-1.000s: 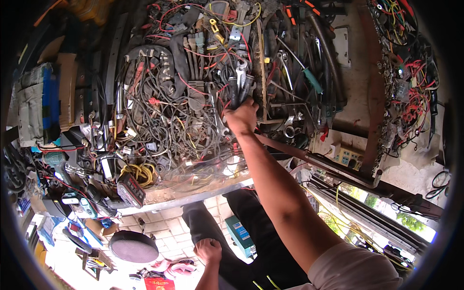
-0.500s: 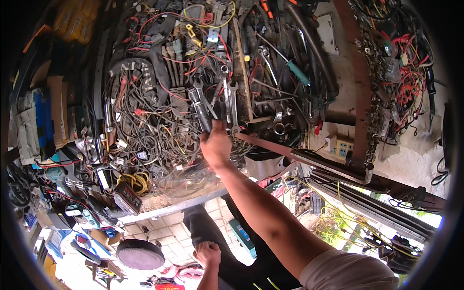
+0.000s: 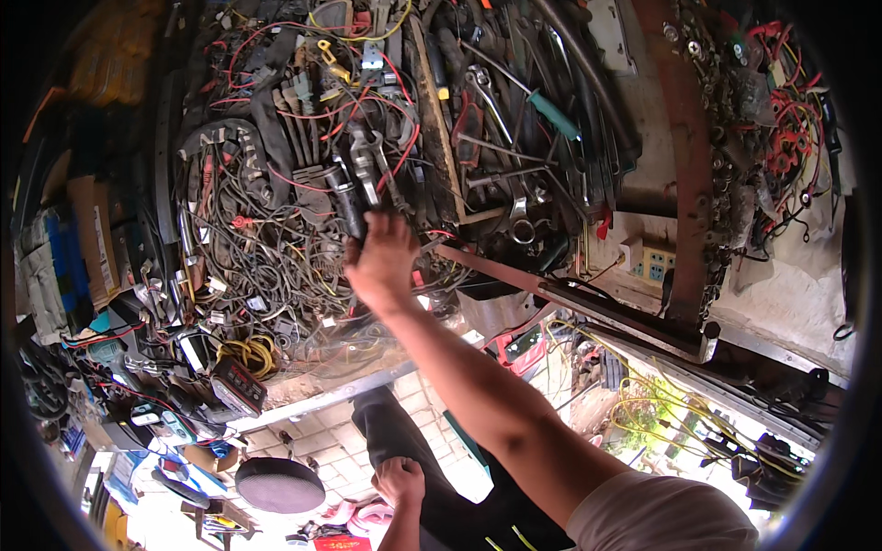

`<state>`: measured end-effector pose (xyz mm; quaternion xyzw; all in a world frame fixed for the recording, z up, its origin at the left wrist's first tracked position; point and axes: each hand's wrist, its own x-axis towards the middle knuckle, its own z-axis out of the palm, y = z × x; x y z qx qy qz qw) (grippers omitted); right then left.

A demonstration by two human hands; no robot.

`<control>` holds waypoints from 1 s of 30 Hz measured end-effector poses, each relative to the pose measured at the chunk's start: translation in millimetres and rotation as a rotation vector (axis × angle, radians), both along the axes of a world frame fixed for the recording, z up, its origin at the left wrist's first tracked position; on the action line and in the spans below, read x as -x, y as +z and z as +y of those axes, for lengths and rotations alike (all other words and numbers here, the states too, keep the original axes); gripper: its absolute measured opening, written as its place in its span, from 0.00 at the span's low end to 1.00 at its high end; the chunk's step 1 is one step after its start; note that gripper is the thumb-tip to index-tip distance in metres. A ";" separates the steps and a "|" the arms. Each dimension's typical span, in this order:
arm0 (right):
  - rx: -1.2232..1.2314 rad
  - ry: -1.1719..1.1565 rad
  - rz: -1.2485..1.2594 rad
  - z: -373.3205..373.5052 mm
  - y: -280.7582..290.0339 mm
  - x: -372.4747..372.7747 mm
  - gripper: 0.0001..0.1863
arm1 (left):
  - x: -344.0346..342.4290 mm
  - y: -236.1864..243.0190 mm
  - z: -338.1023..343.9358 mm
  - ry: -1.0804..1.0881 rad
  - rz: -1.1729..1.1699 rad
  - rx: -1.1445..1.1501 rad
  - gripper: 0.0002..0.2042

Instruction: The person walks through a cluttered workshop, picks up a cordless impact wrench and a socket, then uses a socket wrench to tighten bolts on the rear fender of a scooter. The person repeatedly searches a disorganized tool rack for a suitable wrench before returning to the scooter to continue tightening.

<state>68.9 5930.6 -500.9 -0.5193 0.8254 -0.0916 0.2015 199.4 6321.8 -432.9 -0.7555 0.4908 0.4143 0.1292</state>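
My right hand (image 3: 381, 262) reaches over the heaped bench, its fingers over the lower ends of open-ended wrenches (image 3: 364, 165). The wrenches lie against a dark cylindrical tool with a metal collar (image 3: 345, 200), just left of the fingertips. The fingers partly hide their grip. Beneath and left of them spreads a tangle of dark cables (image 3: 276, 248). My left hand (image 3: 401, 480) is low by my dark-trousered leg, its fingers curled closed with nothing showing in them.
Right of the wooden divider (image 3: 439, 129) lie a green-handled screwdriver (image 3: 554, 115) and a ring-ended wrench (image 3: 522, 225). A rusty metal bar (image 3: 496, 271) runs out from the bench. A round stool (image 3: 280, 483) stands below the bench edge. Yellow cable (image 3: 246, 356) lies coiled near the front.
My right hand has moved left across the heap, and the wrenches have shifted left, close against the dark cylindrical tool. The view has shifted slightly. My left hand stays closed by my leg.
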 end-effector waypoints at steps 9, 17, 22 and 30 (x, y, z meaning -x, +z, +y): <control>0.204 0.012 0.165 2.6 6.9 -26.8 0.20 | 3.3 -0.1 -8.1 -0.081 -0.010 0.030 0.05; 0.304 -0.031 0.150 -3.4 4.2 -27.4 0.18 | 9.1 1.9 -11.5 -0.110 -0.009 -0.004 0.06; 0.207 0.009 -0.020 -1.4 1.6 -8.2 0.26 | 10.4 1.8 -10.0 -0.134 -0.022 -0.004 0.05; 0.034 -0.035 -0.043 -6.7 12.6 1.1 0.57 | 8.5 1.4 -3.1 -0.054 -0.013 -0.052 0.05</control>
